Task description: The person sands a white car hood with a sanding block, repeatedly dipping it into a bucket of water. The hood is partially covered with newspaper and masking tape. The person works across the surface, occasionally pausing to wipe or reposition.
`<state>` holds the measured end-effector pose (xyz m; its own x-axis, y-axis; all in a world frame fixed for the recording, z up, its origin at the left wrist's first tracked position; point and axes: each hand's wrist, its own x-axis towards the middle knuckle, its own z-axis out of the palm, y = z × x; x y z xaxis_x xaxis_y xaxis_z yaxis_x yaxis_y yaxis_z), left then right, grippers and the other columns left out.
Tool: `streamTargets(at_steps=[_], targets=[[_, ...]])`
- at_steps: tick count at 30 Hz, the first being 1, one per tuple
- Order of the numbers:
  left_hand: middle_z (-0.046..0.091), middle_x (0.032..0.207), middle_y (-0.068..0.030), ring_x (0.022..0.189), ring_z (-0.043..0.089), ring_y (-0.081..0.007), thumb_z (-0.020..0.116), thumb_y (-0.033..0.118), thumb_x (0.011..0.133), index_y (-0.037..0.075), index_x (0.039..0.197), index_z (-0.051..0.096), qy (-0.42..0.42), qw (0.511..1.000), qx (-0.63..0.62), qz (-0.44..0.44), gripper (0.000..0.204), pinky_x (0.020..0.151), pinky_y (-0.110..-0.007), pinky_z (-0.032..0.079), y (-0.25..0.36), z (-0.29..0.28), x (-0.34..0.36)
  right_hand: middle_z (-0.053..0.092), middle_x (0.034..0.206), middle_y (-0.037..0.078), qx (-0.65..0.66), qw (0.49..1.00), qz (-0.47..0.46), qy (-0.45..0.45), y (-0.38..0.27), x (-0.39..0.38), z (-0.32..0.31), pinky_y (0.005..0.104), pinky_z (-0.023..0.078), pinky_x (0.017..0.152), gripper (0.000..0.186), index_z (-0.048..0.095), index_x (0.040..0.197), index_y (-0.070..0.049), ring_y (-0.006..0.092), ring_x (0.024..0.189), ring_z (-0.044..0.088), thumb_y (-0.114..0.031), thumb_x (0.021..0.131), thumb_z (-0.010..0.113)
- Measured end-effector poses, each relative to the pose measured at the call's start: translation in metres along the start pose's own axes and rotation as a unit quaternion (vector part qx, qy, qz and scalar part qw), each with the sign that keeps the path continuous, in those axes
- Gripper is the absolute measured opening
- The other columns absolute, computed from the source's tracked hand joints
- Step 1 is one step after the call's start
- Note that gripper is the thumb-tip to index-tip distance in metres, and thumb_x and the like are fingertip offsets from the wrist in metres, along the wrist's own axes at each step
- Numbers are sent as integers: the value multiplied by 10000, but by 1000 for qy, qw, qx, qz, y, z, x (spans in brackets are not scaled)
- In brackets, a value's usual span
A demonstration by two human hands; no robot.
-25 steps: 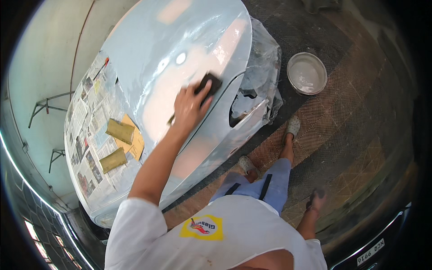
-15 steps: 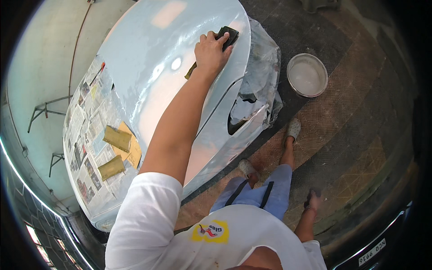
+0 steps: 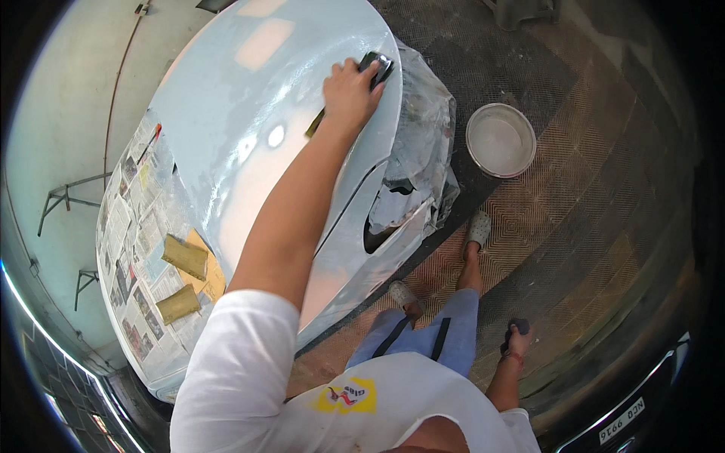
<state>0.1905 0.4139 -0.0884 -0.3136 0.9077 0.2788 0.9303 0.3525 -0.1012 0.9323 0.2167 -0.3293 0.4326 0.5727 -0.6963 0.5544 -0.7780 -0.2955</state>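
Observation:
My left hand (image 3: 350, 92) is shut on a black sanding block (image 3: 377, 69), pressed flat on the car's hood (image 3: 302, 45). An olive strip of sandpaper (image 3: 315, 123) sticks out beneath the wrist. Grey-blue and pale pink patches cover the hood, which shines wet in places. Low at my side, over the floor, my right hand (image 3: 518, 341) is closed round a dark sponge-like lump (image 3: 519, 325). Part of that lump is hidden by the fingers.
Newspaper (image 3: 140, 257) masks the windshield area, with two olive sandpaper pieces (image 3: 185, 257) and a brown sheet (image 3: 214, 281) on it. Plastic sheeting (image 3: 430, 98) covers the car's front. A bucket of cloudy water (image 3: 532, 148) stands on the patterned floor. Another dark vehicle (image 3: 649, 392) is behind me at right.
My view has shifted slightly, so the car and bucket sit further left. My left hand stays on the hood with the block. My right hand has come up a little, showing the dark lump more clearly.

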Motion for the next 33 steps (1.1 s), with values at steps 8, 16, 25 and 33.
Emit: streamTargets(at_steps=[8, 16, 25, 33], targets=[[703, 1255, -103, 1036, 654, -321, 898, 298, 883, 256, 1461, 737, -48, 998, -27, 31, 601, 832, -469, 549, 2, -93, -144, 606, 1518, 208, 67, 996, 27, -47, -31, -15, -16, 435, 455, 1192, 747, 480, 1618, 5, 366, 1357, 620, -56, 947, 805], [683, 1197, -109, 1111, 651, -344, 841, 339, 918, 243, 1329, 776, -4, 999, -28, 34, 427, 869, -495, 565, 6, 11, 25, 572, 1573, 186, 50, 998, 28, -28, -56, 4, -12, 461, 435, 1218, 756, 442, 1675, -58, 366, 1418, 589, -63, 994, 768], [701, 1272, -114, 1034, 659, -333, 891, 311, 889, 265, 1466, 740, -41, 998, -20, 45, 598, 847, -460, 568, 10, -90, -117, 636, 1483, 193, 3, 1000, 1, -20, -86, 2, -30, 441, 514, 1119, 682, 512, 1601, -33, 354, 1313, 648, -106, 981, 787], [697, 1294, -146, 1158, 653, -373, 761, 381, 1005, 239, 1463, 733, -37, 999, -8, -1, 480, 958, -509, 551, 4, 27, 47, 649, 1440, 180, 44, 996, -24, -75, -81, 27, -11, 424, 500, 1105, 669, 532, 1569, -21, 340, 1271, 657, -58, 954, 793]])
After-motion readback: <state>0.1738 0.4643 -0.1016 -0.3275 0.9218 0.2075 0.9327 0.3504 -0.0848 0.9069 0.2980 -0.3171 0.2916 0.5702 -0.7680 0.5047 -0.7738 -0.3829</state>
